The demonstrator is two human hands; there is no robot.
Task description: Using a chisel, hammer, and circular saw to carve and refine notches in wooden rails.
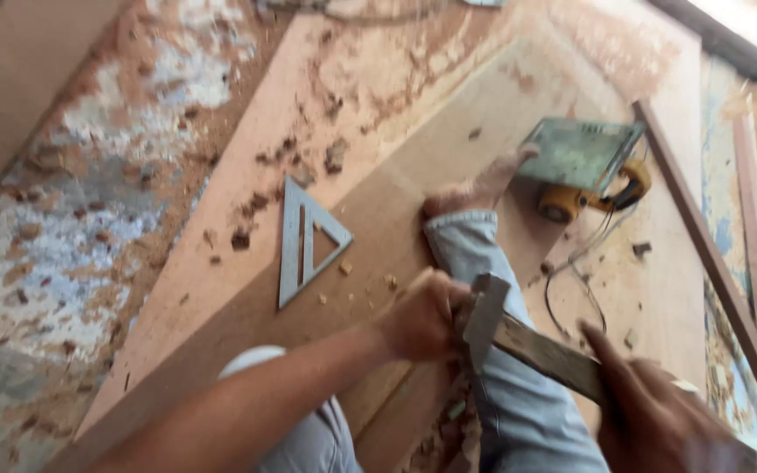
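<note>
Gripping a hammer (519, 337), right hand (650, 412) closed; left hand (418, 320) fisted.

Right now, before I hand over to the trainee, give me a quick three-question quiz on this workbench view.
1. True or false: the right hand grips the hammer by its wooden handle.
2. Which tool lies flat on the wooden panel, left of the denim-clad leg? A. metal triangular square B. handsaw C. tape measure
3. What does the left hand hold?

Key: 1 true. 2 A, the metal triangular square. 3 A chisel, partly hidden, beside the hammer head.
</note>
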